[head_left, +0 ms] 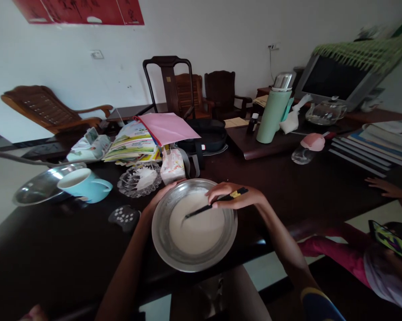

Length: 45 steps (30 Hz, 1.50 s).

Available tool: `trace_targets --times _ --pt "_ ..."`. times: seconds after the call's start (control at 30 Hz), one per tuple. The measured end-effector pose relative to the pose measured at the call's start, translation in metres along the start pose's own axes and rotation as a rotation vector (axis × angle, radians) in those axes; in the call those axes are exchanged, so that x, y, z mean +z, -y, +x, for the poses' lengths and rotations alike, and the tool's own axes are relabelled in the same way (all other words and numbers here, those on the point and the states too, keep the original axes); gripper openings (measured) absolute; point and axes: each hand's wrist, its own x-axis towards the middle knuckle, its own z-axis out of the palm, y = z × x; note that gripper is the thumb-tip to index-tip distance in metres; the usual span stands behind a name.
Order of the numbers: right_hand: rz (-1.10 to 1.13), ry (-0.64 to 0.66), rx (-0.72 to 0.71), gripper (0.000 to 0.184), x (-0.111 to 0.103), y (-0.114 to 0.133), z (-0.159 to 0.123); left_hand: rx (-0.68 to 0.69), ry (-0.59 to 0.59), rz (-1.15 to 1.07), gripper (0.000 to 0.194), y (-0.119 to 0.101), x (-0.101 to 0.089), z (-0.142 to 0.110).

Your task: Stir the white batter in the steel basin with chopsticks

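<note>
A round metal bowl [194, 263] stands near the table's front edge with a pale, creamy liquid [196, 229] in it. My left hand [162, 192] curls around the bowl's far left side and holds its rim; most of its fingers are hidden behind the bowl. Over the bowl's right side, my right hand [236, 196] is closed on black chopsticks [199, 211] with gold marks near the top end. Their tips slant down to the left into the liquid. Whether it is one stick or a pair pressed together is hard to make out.
Left of the bowl are a game controller [125, 217], a blue mug [85, 185], a metal basin [37, 185] and a glass dish [137, 178]. Behind stand a tissue pack [173, 166] and green thermos [274, 111]. Another person's hand [390, 187] rests at right.
</note>
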Motion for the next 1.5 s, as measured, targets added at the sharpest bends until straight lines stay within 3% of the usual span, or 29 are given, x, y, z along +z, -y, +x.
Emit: trace_targets --times 0.1,0.2,0.33,0.43,0.57,0.67,0.77,0.87,1.0,1.1,1.23,1.4,1.5 --pt "-0.087 -0.118 0.094 0.019 -0.013 -0.003 -0.013 0.017 -0.010 0.043 0.024 -0.001 0.000 0.004" --pt "-0.074 -0.055 0.057 0.021 -0.025 -0.002 -0.026 0.036 -0.019 0.065 0.024 -0.002 0.001 0.004" --pt "0.041 0.075 -0.030 0.020 -0.010 0.000 -0.014 0.049 -0.043 0.096 0.035 -0.002 0.003 0.000" --pt "0.017 0.015 0.016 0.019 0.002 -0.002 -0.001 0.066 -0.059 0.117 0.031 -0.003 0.006 -0.003" --pt "-0.061 -0.094 0.110 0.019 -0.012 -0.006 -0.012 0.056 -0.080 0.125 0.037 -0.005 0.010 -0.004" --pt "-0.005 -0.013 0.063 0.020 -0.021 -0.005 -0.023 0.013 -0.062 0.110 0.045 -0.005 0.010 -0.004" --pt "0.068 0.092 -0.004 0.018 -0.012 -0.003 -0.015 0.028 -0.044 0.078 0.047 -0.003 0.008 -0.003" --pt "0.039 0.040 0.033 0.019 -0.001 -0.003 -0.002 0.038 -0.023 0.070 0.050 -0.002 0.007 -0.003" --pt "-0.022 -0.082 0.114 0.020 -0.012 -0.004 -0.009 0.027 -0.036 0.068 0.041 -0.003 0.011 -0.006" --pt "0.015 -0.033 0.083 0.021 -0.021 -0.002 -0.021 -0.008 -0.076 0.028 0.030 -0.003 0.012 -0.007" --pt "0.080 0.068 -0.012 0.020 -0.012 -0.005 -0.011 -0.018 -0.112 -0.017 0.028 0.000 0.006 -0.001" --pt "-0.038 -0.083 0.056 0.016 -0.009 -0.012 -0.005 -0.041 -0.140 -0.027 0.029 -0.002 0.004 0.003" --pt "-0.005 -0.047 0.059 0.018 -0.018 -0.009 -0.016 -0.053 -0.158 -0.004 0.030 -0.006 0.008 -0.001"
